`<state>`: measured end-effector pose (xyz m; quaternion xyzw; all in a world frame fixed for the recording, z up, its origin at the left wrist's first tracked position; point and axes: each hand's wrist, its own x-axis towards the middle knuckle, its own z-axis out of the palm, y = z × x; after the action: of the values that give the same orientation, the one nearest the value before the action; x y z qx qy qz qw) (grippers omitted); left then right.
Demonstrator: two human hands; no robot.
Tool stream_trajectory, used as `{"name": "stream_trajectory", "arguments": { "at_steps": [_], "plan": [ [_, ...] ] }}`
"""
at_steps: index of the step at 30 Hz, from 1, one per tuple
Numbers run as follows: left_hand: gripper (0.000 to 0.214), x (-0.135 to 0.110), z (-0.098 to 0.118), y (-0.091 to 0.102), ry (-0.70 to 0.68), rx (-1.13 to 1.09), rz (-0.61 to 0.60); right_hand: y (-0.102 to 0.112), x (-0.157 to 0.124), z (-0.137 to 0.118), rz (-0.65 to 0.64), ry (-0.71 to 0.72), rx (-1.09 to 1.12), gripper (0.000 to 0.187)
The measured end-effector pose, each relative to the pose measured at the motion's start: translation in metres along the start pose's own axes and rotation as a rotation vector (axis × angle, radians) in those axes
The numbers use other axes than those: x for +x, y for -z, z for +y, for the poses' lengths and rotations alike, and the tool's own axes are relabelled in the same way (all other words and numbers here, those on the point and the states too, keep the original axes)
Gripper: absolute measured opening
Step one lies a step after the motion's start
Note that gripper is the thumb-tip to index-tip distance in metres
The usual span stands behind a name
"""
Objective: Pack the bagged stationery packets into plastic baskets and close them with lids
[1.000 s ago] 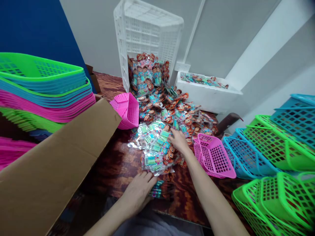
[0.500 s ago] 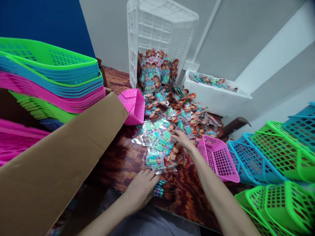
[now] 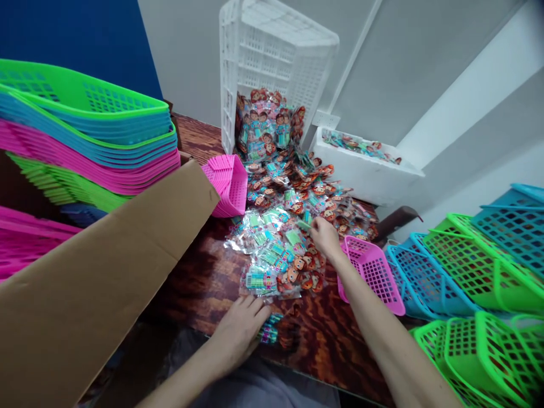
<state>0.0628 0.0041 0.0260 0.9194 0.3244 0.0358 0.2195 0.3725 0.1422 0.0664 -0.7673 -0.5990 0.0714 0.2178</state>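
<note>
My left hand [image 3: 243,324] is at the front of the table, its fingers curled over a small stack of shiny plastic packets [image 3: 268,330] that shows beside its palm. The thumb is hidden. Farther out, my right hand [image 3: 326,237] pinches a packet with a green card [image 3: 304,225] above the heap. That heap of clear packets [image 3: 272,255], with cartoon figures and blue-green cards, spreads between and beyond both hands. Just right of my right wrist is a pink basket [image 3: 374,272], partly covered by the forearm.
A white crate [image 3: 229,73] on its side spills packets at the back. Beside it stands a white foam box [image 3: 361,170] of packets. Stacked baskets [image 3: 127,133] and a cardboard flap [image 3: 127,260] are left; blue baskets [image 3: 433,277] and green baskets [image 3: 463,345] line the right.
My right hand has moved slightly right and closed on a green-carded packet, lifting it from the heap. My left hand stays at the front stack. The view has shifted slightly.
</note>
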Motion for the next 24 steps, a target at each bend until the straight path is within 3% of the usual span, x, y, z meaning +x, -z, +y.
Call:
{"name": "stream_trajectory", "arguments": {
  "at_steps": [8, 11, 14, 17, 20, 24],
  "plan": [
    [0.051, 0.001, 0.000, -0.001, -0.004, -0.029, 0.015, -0.036, -0.026, -0.007, -0.147, -0.091, -0.008, 0.010],
    [0.046, 0.000, 0.001, 0.000, -0.014, -0.023, 0.020, -0.029, -0.025, -0.007, -0.122, -0.095, -0.051, 0.003],
    [0.046, -0.001, 0.000, -0.001, -0.020, -0.026, 0.025, -0.019, -0.020, -0.006, -0.145, -0.104, -0.077, 0.008],
    [0.050, 0.000, -0.001, -0.004, -0.012, -0.035, 0.039, -0.021, -0.031, -0.015, -0.192, -0.054, -0.105, 0.008],
    [0.049, 0.000, -0.002, -0.006, -0.019, -0.023, 0.047, -0.028, -0.051, -0.029, -0.155, 0.049, -0.144, 0.004],
    [0.046, -0.001, -0.001, -0.006, -0.037, -0.016, 0.058, -0.023, -0.053, -0.037, -0.135, 0.201, -0.135, 0.035]
  ]
}}
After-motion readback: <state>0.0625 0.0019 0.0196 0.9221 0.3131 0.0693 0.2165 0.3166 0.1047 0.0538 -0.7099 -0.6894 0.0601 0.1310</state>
